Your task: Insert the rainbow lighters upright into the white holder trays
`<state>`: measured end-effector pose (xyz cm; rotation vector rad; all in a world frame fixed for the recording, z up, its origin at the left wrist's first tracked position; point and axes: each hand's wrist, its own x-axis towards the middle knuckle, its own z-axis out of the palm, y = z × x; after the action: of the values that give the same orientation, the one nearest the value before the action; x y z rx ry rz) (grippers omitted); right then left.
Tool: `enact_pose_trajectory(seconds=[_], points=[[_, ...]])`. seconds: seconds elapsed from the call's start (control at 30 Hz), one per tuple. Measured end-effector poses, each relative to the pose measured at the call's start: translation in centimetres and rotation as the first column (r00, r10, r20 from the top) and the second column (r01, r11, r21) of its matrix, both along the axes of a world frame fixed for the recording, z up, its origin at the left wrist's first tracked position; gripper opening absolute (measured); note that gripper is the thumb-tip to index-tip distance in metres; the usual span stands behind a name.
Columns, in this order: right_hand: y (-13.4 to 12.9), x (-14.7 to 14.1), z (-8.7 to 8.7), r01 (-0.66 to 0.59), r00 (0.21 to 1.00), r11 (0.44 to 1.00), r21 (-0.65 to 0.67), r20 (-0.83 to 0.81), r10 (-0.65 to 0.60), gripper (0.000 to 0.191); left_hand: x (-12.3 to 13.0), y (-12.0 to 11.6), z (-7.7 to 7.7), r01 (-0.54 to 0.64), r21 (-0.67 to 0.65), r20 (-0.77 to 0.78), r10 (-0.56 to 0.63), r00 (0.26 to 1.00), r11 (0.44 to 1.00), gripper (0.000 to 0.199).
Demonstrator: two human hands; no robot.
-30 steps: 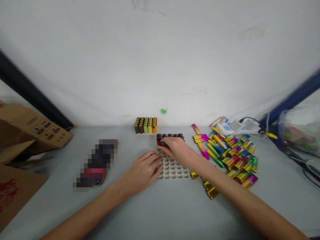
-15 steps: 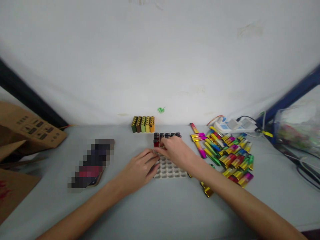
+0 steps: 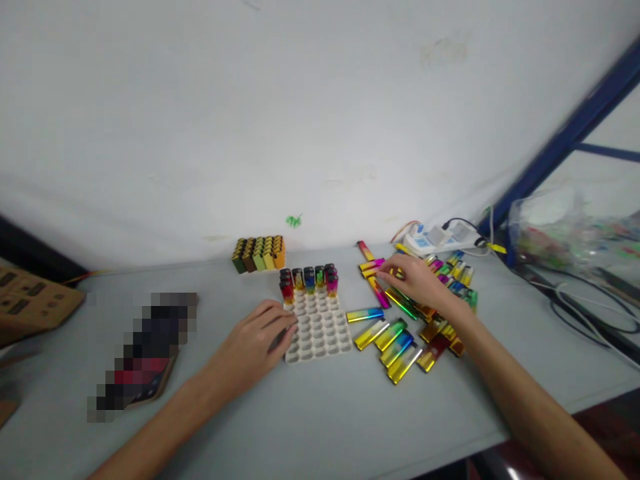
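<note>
A pale tray with rows of round holes lies in front of me. Several lighters with black tops stand upright across its far end, in red, blue, green and pink. My left hand rests at the tray's left edge, fingers loosely bent and thumb apart, with nothing held. Over the loose pile to the right, my right hand has its fingertips closed at the end of a pink and yellow lighter. Its palm side is hidden. Shiny multicoloured lighters lie scattered below and around that hand.
A block of upright lighters with gold tops stands by the wall. At left are a blurred-out phone-like object and a cardboard box. A white power strip with cables and a clear plastic bag are at right.
My right hand has moved from the upright lighters in the tray rightward to the loose pile. My left hand stays by the tray. The view has turned slightly right.
</note>
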<state>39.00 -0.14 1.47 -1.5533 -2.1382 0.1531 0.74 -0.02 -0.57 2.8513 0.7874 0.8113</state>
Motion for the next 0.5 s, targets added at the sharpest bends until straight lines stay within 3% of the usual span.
enact_pose_trajectory(seconds=[0.17, 0.37, 0.5], points=[[-0.1, -0.7, -2.2, 0.038, 0.995, 0.999, 0.004, 0.09, -0.038, 0.026, -0.1, 0.0, 0.0, 0.005, -0.001, 0.01, -0.005, 1.0, 1.0, 0.017], [-0.6, -2.2, -2.6, 0.144, 0.974, 0.989, -0.02, 0.178, -0.138, 0.033, -0.1, -0.1, -0.1, -0.001, 0.0, 0.008, 0.001, 1.0, 1.0, 0.018], [-0.6, -2.6, -2.8, 0.16, 0.983, 0.986, -0.042, 0.097, -0.156, 0.03, 0.0, -0.1, -0.1, -0.004, -0.002, -0.008, 0.004, 1.0, 1.0, 0.019]])
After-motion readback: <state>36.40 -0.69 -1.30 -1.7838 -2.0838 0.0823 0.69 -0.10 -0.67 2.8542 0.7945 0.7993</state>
